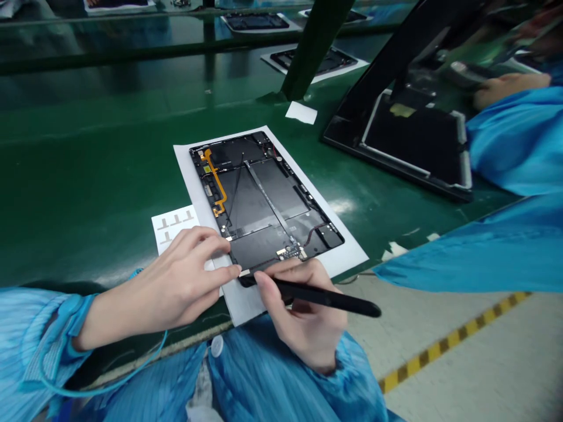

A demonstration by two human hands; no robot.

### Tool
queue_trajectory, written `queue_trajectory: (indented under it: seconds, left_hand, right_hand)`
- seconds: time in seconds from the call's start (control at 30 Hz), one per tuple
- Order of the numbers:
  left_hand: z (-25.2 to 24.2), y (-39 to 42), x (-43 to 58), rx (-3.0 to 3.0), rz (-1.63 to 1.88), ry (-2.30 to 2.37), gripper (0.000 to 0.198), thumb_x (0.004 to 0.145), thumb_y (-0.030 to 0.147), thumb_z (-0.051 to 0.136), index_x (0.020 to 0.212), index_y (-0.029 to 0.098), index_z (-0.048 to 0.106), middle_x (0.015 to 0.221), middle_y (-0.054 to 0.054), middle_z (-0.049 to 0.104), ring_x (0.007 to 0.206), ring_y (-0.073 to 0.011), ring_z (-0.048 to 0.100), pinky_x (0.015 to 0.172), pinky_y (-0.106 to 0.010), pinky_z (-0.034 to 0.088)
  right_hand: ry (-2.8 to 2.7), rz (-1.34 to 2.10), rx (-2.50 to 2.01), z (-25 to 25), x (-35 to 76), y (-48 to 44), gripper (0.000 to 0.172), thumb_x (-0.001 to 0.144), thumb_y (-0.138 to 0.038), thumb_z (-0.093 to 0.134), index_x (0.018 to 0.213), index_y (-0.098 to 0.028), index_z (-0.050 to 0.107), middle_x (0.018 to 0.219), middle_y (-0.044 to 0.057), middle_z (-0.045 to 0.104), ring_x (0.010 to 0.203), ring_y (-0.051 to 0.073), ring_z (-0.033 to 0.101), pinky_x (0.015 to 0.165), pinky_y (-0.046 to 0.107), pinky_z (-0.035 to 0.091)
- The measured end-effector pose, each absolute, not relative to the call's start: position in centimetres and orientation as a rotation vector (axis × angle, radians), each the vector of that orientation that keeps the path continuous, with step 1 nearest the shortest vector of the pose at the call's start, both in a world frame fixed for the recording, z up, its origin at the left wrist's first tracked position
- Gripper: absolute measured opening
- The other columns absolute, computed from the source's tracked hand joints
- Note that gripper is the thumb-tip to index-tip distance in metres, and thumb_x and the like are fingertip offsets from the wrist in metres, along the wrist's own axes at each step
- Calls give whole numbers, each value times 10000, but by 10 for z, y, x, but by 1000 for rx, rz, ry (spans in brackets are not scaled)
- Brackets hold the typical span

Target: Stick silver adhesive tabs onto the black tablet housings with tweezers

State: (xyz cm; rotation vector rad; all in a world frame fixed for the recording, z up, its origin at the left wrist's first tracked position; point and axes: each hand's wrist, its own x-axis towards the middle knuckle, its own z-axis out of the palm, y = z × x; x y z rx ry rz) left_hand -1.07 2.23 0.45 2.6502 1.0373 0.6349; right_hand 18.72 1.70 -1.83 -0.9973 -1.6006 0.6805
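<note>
The right hand (308, 313) holds a stylus-like tool (336, 300) (black) over the opened tablet (248, 205).

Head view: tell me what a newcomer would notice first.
First, the open black device on white paper near the centre, with an orange ribbon cable along its left side. At its near end, the right hand holds a black pen-like tool.
</note>
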Motion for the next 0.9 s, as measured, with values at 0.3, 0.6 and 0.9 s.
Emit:
queue_trajectory:
  seconds: [0.3, 0.6, 0.9]
  left_hand:
    - [3, 22, -11, 2657, 631, 1038, 263, 924, 122, 450, 1119, 138, 626, 1106, -153, 552, 1083, -289, 479, 860, -457, 488]
    - [5, 23, -11, 2651, 616, 1028, 255, 926, 113, 445, 1107, 129, 624, 1113, -158, 541, 1085, -292, 473, 864, -464, 486]
    - [4, 23, -11, 2640, 660, 980, 240, 914, 93, 456, 1095, 119, 613, 1064, -140, 567, 1055, -268, 490, 855, -420, 485]
  right_hand:
    - [-1611, 707, -974, -19, 191, 17, 188, 803, -66, 650, 770, -214, 539, 687, 2, 645, 540, 139, 617, 430, 228, 462]
    - [-1611, 733, -992, -20, 191, 16, 189, 806, -71, 659, 781, -216, 539, 699, 1, 645, 544, 139, 614, 439, 233, 457]
    - [-1642, 861, -982, -16, 197, 17, 167, 837, -83, 655, 842, -218, 557, 773, -3, 642, 623, 135, 622, 479, 223, 456]
